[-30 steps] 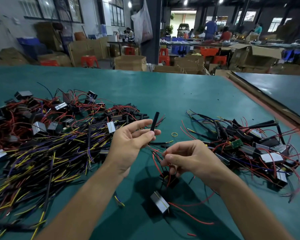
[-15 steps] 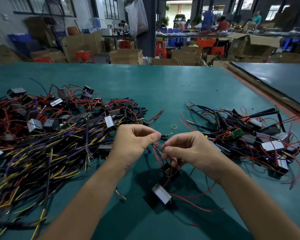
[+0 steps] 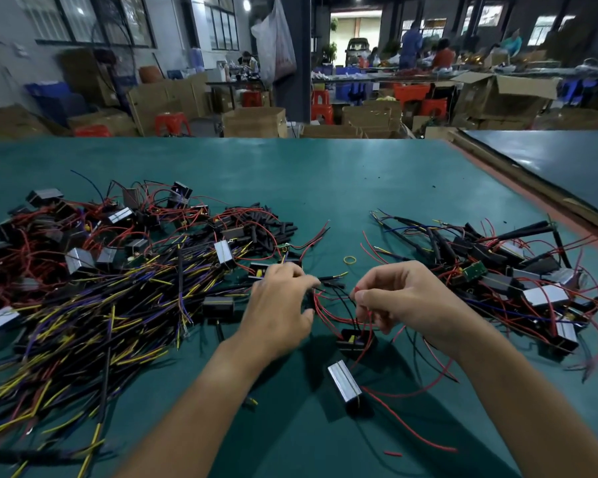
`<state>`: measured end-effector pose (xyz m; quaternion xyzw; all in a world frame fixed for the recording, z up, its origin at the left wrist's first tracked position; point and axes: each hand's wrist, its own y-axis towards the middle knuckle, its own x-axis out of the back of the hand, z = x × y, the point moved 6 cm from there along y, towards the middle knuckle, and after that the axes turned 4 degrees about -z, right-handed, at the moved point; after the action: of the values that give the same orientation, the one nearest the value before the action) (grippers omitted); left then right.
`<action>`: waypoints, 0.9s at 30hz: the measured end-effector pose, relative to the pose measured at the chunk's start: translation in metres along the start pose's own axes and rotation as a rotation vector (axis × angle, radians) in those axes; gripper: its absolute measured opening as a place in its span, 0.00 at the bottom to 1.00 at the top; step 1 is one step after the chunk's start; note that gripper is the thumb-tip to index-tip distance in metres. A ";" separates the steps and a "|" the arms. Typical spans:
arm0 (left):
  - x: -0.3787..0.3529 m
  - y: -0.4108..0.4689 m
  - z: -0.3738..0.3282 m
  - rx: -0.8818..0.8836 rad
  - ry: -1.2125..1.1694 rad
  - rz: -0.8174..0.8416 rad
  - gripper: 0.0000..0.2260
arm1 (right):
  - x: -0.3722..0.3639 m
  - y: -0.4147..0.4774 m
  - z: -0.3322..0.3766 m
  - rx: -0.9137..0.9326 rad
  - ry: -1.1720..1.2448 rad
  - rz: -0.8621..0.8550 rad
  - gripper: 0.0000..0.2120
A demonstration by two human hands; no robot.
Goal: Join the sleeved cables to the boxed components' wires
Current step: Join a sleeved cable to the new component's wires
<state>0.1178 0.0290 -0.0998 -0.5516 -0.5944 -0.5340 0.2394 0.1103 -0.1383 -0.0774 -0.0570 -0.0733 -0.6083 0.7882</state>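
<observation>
Left hand pinches sleeved cable; right hand pinches red wire of black box lying on bench between my hands. Joining step, I judge. Next: bring bare ends together, twist tight.

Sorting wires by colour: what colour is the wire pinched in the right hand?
Red. The head view shows the wire in the right hand.

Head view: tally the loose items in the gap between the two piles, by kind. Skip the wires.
Boxed components: 2 (silver-topped, black)
Yellow rubber band: 1
Red sleeve scrap: 1
Total: 4
</observation>
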 end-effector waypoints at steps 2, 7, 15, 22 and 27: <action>0.013 0.000 -0.002 0.020 -0.093 -0.138 0.15 | 0.002 0.001 0.000 -0.005 -0.003 -0.010 0.07; 0.040 -0.003 -0.017 0.189 -0.924 -0.289 0.08 | -0.005 0.001 -0.002 -0.002 -0.011 0.017 0.06; 0.042 -0.010 -0.035 0.074 -0.840 -0.270 0.08 | -0.010 0.001 -0.002 0.036 -0.016 0.048 0.08; 0.041 -0.010 -0.031 0.105 -0.827 -0.318 0.07 | -0.009 0.003 -0.004 0.031 -0.005 0.019 0.08; 0.038 -0.010 -0.030 0.121 -0.854 -0.299 0.11 | -0.007 0.004 -0.006 0.023 0.003 -0.008 0.05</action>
<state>0.0895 0.0187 -0.0610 -0.6154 -0.7431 -0.2518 -0.0751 0.1132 -0.1316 -0.0842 -0.0467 -0.0794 -0.6105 0.7866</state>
